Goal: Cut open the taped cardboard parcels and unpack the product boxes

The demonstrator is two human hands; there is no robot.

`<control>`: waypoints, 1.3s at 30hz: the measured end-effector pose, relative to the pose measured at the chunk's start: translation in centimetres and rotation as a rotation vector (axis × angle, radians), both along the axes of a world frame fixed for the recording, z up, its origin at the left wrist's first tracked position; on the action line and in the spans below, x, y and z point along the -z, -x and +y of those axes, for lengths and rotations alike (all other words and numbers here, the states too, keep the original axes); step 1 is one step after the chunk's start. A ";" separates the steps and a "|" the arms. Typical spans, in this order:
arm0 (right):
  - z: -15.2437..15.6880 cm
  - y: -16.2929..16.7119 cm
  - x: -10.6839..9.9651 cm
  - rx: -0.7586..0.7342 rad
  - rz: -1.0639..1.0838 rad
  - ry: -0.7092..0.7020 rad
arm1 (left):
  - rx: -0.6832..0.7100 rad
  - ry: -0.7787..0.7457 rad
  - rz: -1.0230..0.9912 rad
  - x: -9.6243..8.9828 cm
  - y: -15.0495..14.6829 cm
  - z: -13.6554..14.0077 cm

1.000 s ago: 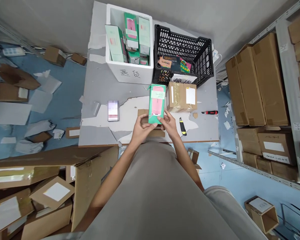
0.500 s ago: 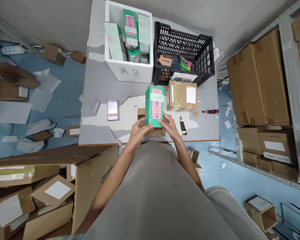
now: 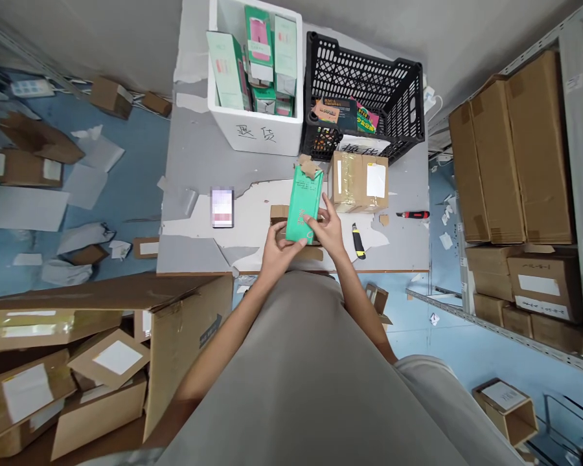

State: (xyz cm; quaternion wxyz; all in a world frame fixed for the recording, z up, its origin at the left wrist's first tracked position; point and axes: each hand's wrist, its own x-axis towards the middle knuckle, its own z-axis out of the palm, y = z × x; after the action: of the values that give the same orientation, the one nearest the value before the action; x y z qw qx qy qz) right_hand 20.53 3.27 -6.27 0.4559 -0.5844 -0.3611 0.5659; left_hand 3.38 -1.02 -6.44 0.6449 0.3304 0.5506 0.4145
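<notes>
A green product box [image 3: 303, 200] is held up over the table between both hands, its plain green side facing me and a torn brown flap at its far end. My left hand [image 3: 278, 251] grips its lower left corner, thumb on the near edge. On its right side, my right hand [image 3: 328, 228] presses the face with the thumb while the fingers stay behind or beside it. Beneath lies an open cardboard carton [image 3: 307, 254], partly hidden by the box and hands. A taped cardboard box [image 3: 359, 183] with a white label stands just right of the green box.
At the back stand a white foam bin [image 3: 255, 133] of green boxes and a black crate [image 3: 364, 71] with small packages. A phone [image 3: 222, 208] lies left; a yellow-black utility knife [image 3: 358, 242] and a red one [image 3: 412, 215] lie right. A large carton [image 3: 189, 336] stands at lower left.
The green box has been turned from its pink-pictured face to a plain green side, showing a torn brown flap on top. My right hand has shifted up its side.
</notes>
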 end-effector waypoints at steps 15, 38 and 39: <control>-0.6 -1.5 0.2 -0.076 0.093 -0.061 | -0.056 0.112 -0.124 1.1 0.6 0.5; 1.6 -1.7 1.2 0.098 0.047 -0.110 | 0.099 0.185 -0.205 1.3 1.8 1.0; 1.5 -1.7 1.2 0.080 0.048 -0.109 | 0.132 0.195 -0.208 1.1 2.0 1.1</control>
State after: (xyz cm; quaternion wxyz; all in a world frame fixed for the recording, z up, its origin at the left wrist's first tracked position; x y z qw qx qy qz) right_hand 22.28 4.75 -7.51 0.5180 -0.5589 -0.3565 0.5406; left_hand 1.38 0.08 -7.50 0.7534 0.2569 0.4954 0.3477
